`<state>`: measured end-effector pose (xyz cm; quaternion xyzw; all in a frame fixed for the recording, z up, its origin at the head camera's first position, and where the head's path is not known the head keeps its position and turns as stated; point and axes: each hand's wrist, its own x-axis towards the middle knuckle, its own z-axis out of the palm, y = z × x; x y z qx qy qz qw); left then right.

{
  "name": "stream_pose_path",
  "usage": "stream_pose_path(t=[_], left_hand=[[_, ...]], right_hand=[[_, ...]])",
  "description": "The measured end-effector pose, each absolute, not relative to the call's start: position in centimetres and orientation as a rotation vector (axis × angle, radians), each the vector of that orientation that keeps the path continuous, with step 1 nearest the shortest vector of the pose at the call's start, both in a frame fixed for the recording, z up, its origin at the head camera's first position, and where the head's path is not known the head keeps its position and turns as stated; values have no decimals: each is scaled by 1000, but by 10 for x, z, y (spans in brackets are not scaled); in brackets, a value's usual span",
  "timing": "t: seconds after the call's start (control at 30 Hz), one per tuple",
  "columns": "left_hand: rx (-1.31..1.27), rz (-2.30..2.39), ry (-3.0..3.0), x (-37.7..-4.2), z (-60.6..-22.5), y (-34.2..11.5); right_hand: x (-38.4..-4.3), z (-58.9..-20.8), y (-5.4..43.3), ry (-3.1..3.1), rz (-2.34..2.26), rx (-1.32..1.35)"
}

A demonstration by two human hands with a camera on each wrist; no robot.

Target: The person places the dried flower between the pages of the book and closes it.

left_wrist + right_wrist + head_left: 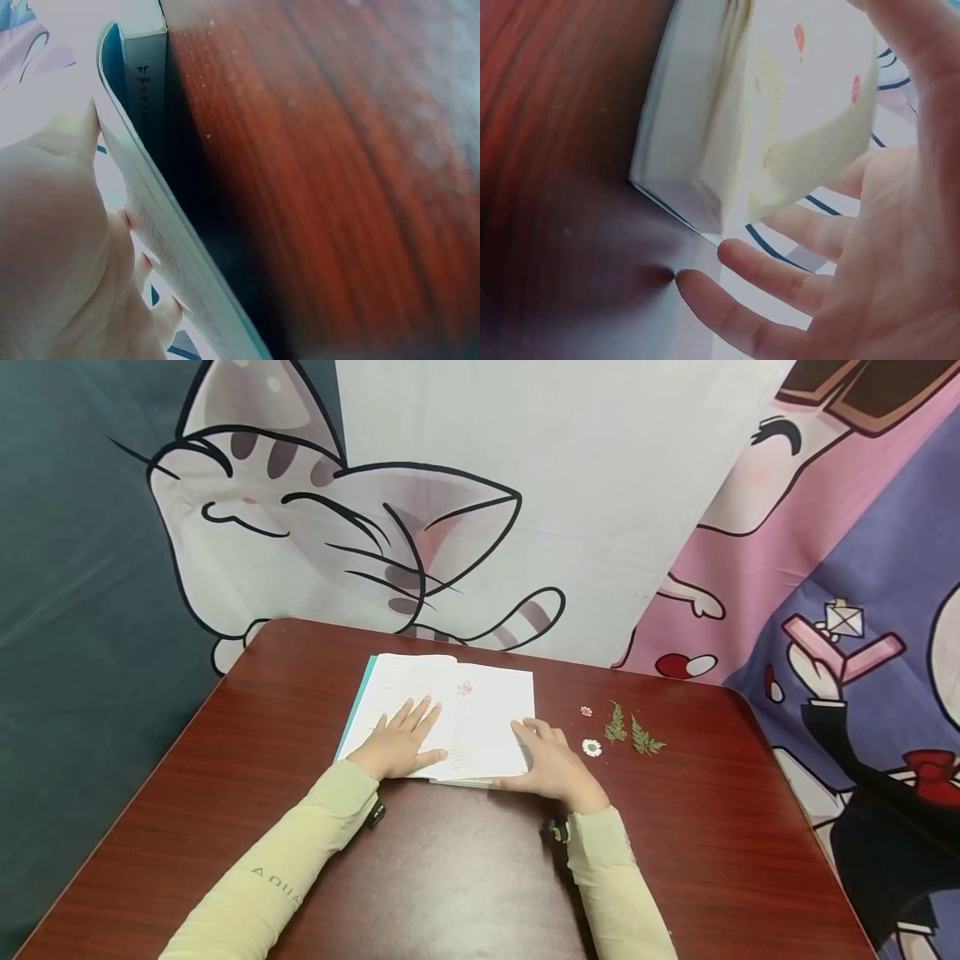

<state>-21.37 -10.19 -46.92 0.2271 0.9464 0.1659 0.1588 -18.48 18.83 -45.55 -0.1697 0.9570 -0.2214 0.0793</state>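
An open book (491, 710) with white pages and a teal cover edge lies on the table. My left hand (399, 743) rests on its left page with the fingers spread; in the left wrist view the thumb and fingers press along the page (161, 225). My right hand (551, 764) spans the lower right corner, thumb by the bottom edge and fingers along the right side. The right wrist view shows its fingers (761, 277) spread beside the page block (697, 120), one fingertip at the table. A small pinkish-red flower (465, 688) shows on the right page.
Right of the book lie a white daisy (592, 747), a small pink flower (586, 712) and two green fern-like leaves (616, 723). The dark red wooden table (720, 827) has rounded far corners. A printed cartoon cloth (585, 485) hangs behind it.
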Motion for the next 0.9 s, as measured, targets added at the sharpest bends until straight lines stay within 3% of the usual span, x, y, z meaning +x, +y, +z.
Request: stream_pose_path(t=[0.53,0.8,0.9], left_hand=[[653,465,2701,-216,-473,-101],[646,475,2700,-216,-473,-100],[640,455,2701,-218,-477,-100]], right_hand=[[-183,-455,191,2944,-1249,-916],[-195,-470,163,2640,-1953,-537],[-199,-474,153,2579,-2014,-419]])
